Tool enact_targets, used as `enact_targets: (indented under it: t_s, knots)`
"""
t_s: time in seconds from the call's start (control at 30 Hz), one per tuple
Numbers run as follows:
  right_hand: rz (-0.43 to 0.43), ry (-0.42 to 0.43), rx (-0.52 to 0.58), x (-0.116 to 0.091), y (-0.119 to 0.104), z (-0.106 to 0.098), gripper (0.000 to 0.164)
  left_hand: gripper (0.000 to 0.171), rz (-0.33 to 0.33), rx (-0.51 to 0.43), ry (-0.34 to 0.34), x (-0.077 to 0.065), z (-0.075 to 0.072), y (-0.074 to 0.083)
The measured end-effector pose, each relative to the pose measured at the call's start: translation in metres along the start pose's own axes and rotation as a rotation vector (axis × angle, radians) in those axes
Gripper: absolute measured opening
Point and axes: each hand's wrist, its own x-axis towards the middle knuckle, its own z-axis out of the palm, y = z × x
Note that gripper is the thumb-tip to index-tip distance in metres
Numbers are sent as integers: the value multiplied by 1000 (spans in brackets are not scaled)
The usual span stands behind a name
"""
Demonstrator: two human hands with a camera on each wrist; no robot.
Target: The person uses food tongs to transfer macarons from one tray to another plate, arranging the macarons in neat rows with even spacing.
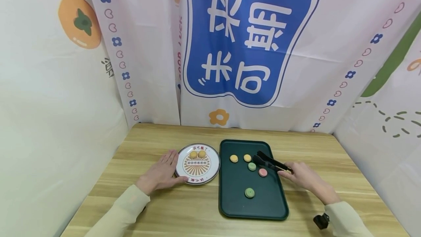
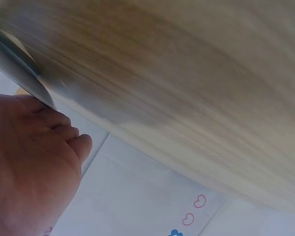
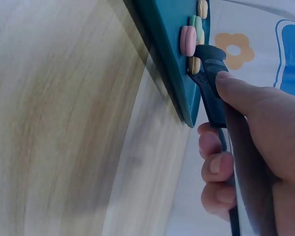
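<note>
My left hand [image 1: 164,173] rests against the left edge of a round white plate [image 1: 213,164], fingers extended and thumb along the near rim. Two yellow macarons [image 1: 197,154] sit side by side on that plate. In my right hand [image 1: 304,175] I grip black tongs [image 1: 274,163], whose spread tips hang over a dark green tray [image 1: 233,207]. Just left of the tips lies a yellow macaron [image 1: 247,158], with a green macaron [image 1: 251,166] and a pink macaron [image 1: 262,172] close by. In the right wrist view the tongs [image 3: 214,91] straddle a yellow macaron [image 3: 194,65]; contact cannot be told.
Another yellow macaron [image 1: 234,158] lies toward the tray's far left, and a second green macaron [image 1: 249,193] nearer its front. Plate and tray stand close together on a wooden table [image 1: 177,215]. Printed cloth [image 1: 154,83] hangs behind and on both sides.
</note>
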Motion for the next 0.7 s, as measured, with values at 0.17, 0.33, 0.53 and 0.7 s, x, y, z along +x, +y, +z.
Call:
enact_targets:
  t_s: [0.17, 0.33, 0.53, 0.7]
  knots:
    - [7, 15, -1, 0, -1, -1, 34, 109, 0, 0, -1, 0, -1, 0]
    - [20, 1, 10, 0, -5, -3, 33, 109, -4, 4, 1, 0, 0, 1]
    - [5, -7, 18, 2, -12, -6, 33, 110, -5, 4, 5, 0, 0, 2]
    - [4, -20, 17, 7, -18, -8, 34, 110, -5, 7, 8, 1, -1, 2]
